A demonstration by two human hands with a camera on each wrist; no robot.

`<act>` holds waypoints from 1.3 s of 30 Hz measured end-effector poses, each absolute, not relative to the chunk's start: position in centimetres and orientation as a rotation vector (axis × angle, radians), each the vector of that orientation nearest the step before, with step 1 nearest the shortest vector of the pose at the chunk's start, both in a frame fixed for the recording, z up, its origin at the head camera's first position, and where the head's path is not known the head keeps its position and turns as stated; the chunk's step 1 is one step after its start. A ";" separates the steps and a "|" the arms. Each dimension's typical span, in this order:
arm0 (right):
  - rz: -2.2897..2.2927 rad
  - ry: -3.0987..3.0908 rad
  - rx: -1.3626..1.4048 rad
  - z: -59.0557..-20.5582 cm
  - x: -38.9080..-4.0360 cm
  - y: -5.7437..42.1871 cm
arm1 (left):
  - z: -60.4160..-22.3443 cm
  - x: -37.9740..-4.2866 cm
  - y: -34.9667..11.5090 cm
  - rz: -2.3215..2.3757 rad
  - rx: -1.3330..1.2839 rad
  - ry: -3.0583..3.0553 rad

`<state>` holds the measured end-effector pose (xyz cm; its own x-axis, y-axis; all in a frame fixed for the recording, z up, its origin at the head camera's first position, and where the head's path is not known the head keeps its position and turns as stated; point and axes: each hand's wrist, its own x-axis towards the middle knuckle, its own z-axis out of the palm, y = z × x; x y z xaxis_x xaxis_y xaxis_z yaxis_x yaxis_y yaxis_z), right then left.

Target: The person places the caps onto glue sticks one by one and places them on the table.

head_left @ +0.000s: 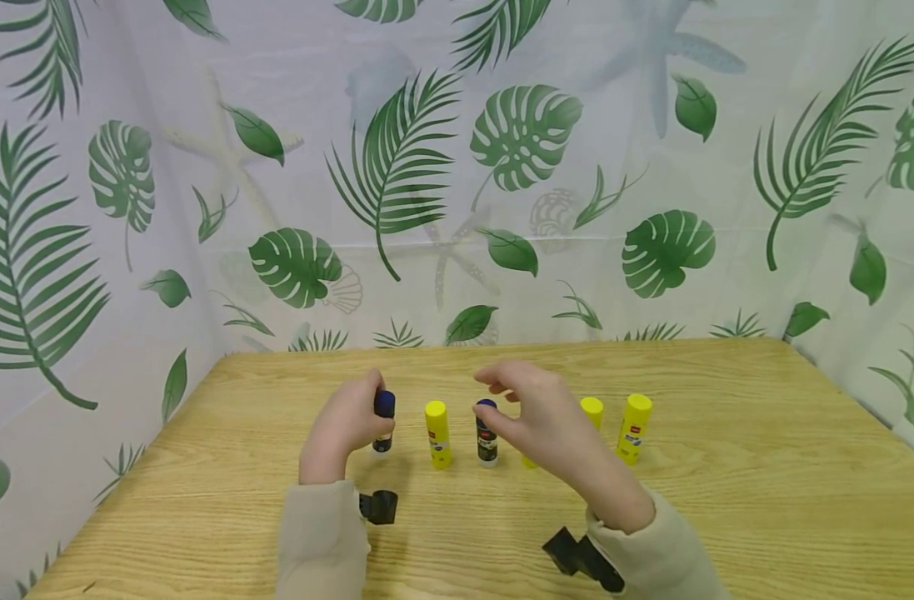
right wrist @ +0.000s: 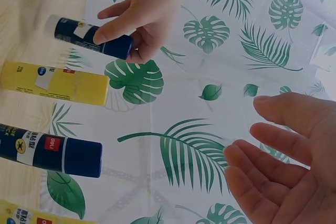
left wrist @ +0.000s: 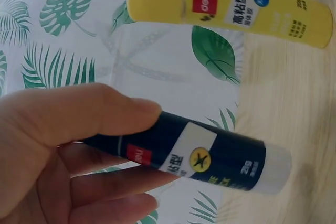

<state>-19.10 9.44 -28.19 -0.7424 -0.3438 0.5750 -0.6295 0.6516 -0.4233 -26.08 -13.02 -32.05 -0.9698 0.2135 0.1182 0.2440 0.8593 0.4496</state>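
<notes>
My left hand (head_left: 342, 427) grips a dark blue glue stick (head_left: 383, 441) with a white base, thumb on one side and fingers on the other. In the left wrist view this glue stick (left wrist: 231, 159) shows its printed label. The right hand (head_left: 546, 425) hovers by a second dark blue glue stick (head_left: 486, 442), which stands upright on the table. Its fingers are loosely bent and apart; the right wrist view shows nothing in that hand (right wrist: 289, 166). Between the two blue sticks stands a yellow glue stick (head_left: 437, 437).
Further right on the wooden table (head_left: 457, 542) stand more yellow glue sticks, one at the far right (head_left: 634, 429) and one partly behind my right hand (head_left: 591, 410). A yellow base (head_left: 529, 462) peeks out below that hand. A leaf-patterned cloth (head_left: 442, 167) hangs around the table.
</notes>
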 end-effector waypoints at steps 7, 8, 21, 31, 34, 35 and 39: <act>0.842 -2.448 0.743 -28.3 -19.1 9.4 | -32.6 -26.3 -13.3 -0.721 -0.370 -2.997; 0.841 -2.452 0.738 -28.3 -19.1 9.3 | -32.7 -26.4 -13.3 -0.728 -0.368 -2.999; 0.838 -2.436 0.730 -28.3 -18.9 9.1 | -33.1 -26.6 -13.7 -0.800 -0.328 -3.031; 0.840 -2.483 0.707 -28.3 -19.1 9.5 | -32.9 -26.5 -13.7 -0.804 -0.333 -3.059; 0.836 -2.484 0.696 -28.3 -19.1 9.7 | -32.6 -26.2 -13.5 -0.765 -0.336 -3.085; 0.834 -2.482 0.695 -28.3 -19.1 9.9 | -32.4 -26.0 -13.4 -0.743 -0.340 -3.088; 0.803 -2.488 0.670 -28.2 -18.9 10.8 | -30.6 -24.5 -12.0 -0.657 -0.412 -3.027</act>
